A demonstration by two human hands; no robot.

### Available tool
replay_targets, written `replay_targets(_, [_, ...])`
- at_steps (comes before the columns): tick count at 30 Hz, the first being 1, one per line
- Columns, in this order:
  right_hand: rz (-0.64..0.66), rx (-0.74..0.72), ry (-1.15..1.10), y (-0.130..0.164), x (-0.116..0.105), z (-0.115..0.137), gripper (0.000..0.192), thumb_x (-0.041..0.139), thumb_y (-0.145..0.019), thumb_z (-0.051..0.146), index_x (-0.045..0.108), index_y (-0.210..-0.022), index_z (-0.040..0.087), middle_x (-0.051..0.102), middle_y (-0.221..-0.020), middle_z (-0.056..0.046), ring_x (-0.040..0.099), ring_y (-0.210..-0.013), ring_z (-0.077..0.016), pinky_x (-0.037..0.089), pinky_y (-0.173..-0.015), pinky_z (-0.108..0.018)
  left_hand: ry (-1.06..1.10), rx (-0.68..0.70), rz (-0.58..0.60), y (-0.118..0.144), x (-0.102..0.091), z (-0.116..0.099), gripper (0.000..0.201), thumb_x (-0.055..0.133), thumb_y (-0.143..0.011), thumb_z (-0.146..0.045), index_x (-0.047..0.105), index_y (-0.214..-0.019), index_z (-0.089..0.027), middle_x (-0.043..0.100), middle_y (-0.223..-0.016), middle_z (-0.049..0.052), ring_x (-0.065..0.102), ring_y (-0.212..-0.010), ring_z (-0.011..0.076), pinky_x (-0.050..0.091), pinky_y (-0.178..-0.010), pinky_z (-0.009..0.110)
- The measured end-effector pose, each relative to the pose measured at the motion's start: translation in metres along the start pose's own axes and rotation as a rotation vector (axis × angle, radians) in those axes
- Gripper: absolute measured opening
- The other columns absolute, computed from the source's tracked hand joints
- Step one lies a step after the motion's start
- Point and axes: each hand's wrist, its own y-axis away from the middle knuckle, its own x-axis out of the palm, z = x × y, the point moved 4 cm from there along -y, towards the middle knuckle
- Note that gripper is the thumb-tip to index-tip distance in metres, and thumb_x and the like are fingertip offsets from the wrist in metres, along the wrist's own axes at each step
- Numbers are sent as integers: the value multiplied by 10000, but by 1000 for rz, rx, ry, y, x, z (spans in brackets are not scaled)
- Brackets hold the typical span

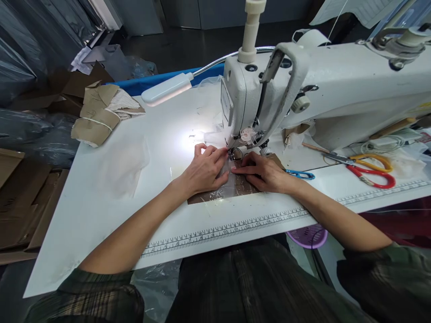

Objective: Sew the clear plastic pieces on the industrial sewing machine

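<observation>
Both hands, left hand (206, 168) and right hand (266, 172), grasp nothing, pressing flat a brown piece (232, 188) to steady it beneath the sewing machine (303, 89) needle on the worktop (111, 179).

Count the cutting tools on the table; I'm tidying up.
2: big scissors with red and yellow handles at the right, and blue snips beside the right hand. Others may be hidden.

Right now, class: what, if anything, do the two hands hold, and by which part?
Nothing is gripped. Left hand and right hand press flat on the brown piece, at its far end by the needle.
</observation>
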Motion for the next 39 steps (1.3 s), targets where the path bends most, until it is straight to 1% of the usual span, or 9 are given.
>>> replay_targets(3, [7, 7, -20, 0, 0, -1, 367, 517, -895, 145, 684, -1212, 225, 561, -1047, -112, 575, -914, -221, 532, -833, -425, -51, 32, -85, 0, 0, -4, 352, 502, -899, -324, 638, -1111, -78, 655, -1168, 191, 604, -936, 290, 399, -897, 523])
replay_targets(6, [22, 35, -21, 0, 1, -3, 358, 536, -886, 148, 695, -1192, 244, 544, -1025, -102, 568, -933, -220, 526, -860, -427, 15, 124, -166, -1, -1, -8, 202, 517, -893, -237, 686, -925, -132, 720, -1003, 104, 619, -809, 214, 446, -848, 445])
replay_targets(9, [28, 50, -7, 0, 2, -3, 364, 540, -884, 147, 690, -1198, 257, 533, -1023, -98, 562, -941, -222, 520, -867, -428, 108, 149, -194, -1, -4, -8, 156, 557, -862, -218, 705, -839, -177, 742, -963, 46, 605, -732, 175, 468, -766, 387])
replay_targets(13, [10, 56, 12, 2, 3, -3, 370, 521, -889, 149, 680, -1207, 248, 528, -1045, -102, 558, -945, -227, 517, -863, -429, 165, 123, -168, -2, -7, -6, 161, 598, -822, -271, 732, -853, -187, 745, -981, 45, 600, -722, 178, 470, -734, 389])
replay_targets(17, [12, 47, 30, 2, 4, -3, 363, 491, -907, 171, 663, -1225, 207, 527, -1061, -121, 558, -934, -236, 525, -833, -426, 154, 112, -144, -1, -7, -5, 201, 608, -815, -305, 735, -901, -175, 739, -1023, 57, 614, -789, 201, 479, -801, 419])
replay_targets(28, [-11, 65, 119, 3, 11, -4, 399, 426, -960, 244, 569, -1317, 135, 502, -1110, -172, 547, -948, -268, 520, -851, -457, -62, 28, -47, -2, 0, -9, 332, 507, -907, -351, 684, -1058, -114, 672, -1171, 142, 598, -805, 239, 448, -733, 411])
replay_targets(32, [-33, 143, 19, 4, 3, -4, 379, 431, -965, 250, 604, -1290, 159, 523, -1147, -156, 591, -886, -223, 525, -831, -397, -36, -28, -54, -2, 4, -6, 307, 506, -919, -352, 663, -1072, -136, 666, -1176, 131, 596, -850, 246, 431, -741, 409])
replay_targets(35, [-50, 225, -54, 3, -8, -10, 326, 468, -953, 248, 660, -1212, 197, 593, -1084, -109, 615, -803, -185, 526, -772, -344, -7, -41, -67, -3, 5, -3, 294, 515, -923, -366, 651, -1073, -152, 662, -1179, 122, 596, -878, 246, 422, -753, 412])
replay_targets(39, [-121, 245, -121, 1, -22, -17, 264, 498, -913, 193, 711, -1068, 209, 649, -1013, -71, 622, -899, -205, 510, -802, -331, -32, -31, -55, -5, -2, 6, 310, 524, -926, -393, 644, -1070, -146, 661, -1145, 139, 593, -896, 258, 425, -771, 438])
